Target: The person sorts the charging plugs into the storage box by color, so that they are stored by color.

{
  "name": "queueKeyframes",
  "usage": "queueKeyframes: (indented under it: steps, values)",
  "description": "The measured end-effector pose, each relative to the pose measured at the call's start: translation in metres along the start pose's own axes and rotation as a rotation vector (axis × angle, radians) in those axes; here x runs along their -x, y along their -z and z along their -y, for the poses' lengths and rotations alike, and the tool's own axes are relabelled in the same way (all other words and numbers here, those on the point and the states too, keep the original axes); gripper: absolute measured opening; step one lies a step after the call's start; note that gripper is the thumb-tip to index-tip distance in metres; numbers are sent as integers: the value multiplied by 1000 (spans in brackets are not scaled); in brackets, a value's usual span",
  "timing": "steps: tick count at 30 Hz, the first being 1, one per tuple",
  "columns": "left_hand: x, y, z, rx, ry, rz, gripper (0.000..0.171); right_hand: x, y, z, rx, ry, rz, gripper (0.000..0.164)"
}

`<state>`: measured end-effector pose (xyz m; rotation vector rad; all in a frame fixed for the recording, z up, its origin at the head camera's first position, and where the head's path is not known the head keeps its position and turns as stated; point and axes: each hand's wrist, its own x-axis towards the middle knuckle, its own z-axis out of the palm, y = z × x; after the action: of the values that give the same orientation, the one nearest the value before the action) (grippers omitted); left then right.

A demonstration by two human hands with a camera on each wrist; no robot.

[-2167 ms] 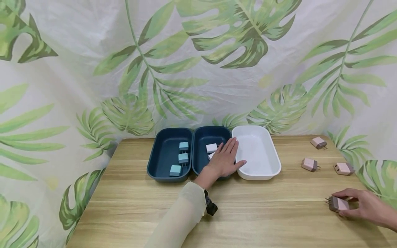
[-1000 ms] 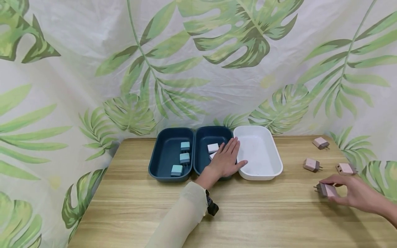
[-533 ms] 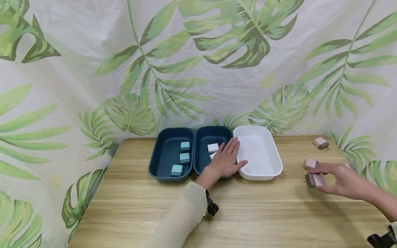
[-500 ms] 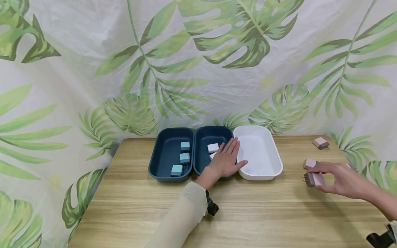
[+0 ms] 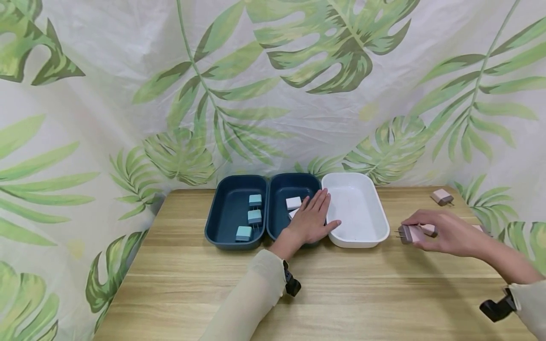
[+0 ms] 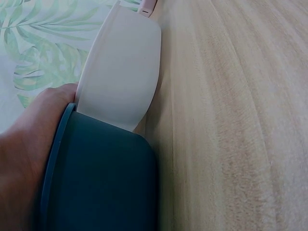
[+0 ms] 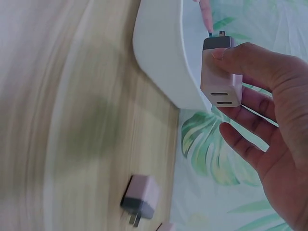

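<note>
My right hand pinches a pink and grey charger plug between thumb and fingers, just right of the white tray. In the right wrist view the charger plug shows two USB slots, its prongs pointing away from the palm. My left hand lies with fingers straight across the middle dark blue tray, fingertips at the rim beside the white tray. Two white charger plugs sit in that middle tray, one partly hidden by the hand. Three mint charger plugs lie in the left dark blue tray.
More pink charger plugs lie on the wooden table: one at the back right, others partly behind my right hand. A leaf-print cloth hangs behind the trays. Each wrist carries a small black camera.
My right hand has carried the pink charger plug leftward and farther back over the table, toward the white tray. The left hand has stayed in place.
</note>
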<state>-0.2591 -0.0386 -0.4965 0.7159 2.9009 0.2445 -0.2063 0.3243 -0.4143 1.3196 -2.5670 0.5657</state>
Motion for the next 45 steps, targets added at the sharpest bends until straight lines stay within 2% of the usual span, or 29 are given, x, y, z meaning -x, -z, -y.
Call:
queueKeyframes:
  steps: [7, 16, 27, 33, 39, 45]
  values:
    - [1, 2, 0, 0, 5, -5, 89, -20, -3, -3, 15, 27, -26, 52]
    - [3, 4, 0, 30, -13, 5, 88, -42, -10, -4, 1, -20, -23, 47]
    - [6, 5, 0, 23, -16, 1, 86, -66, -17, -15, -26, -122, 17, 44]
    - [11, 10, -4, -6, -25, -34, 86, -79, -24, -23, -49, -162, 61, 42]
    - [12, 11, -4, -17, -24, -51, 86, -93, -34, -34, -97, -157, 57, 41]
    - [8, 6, -2, -3, -14, -30, 87, -101, -43, -41, -126, -156, 49, 40]
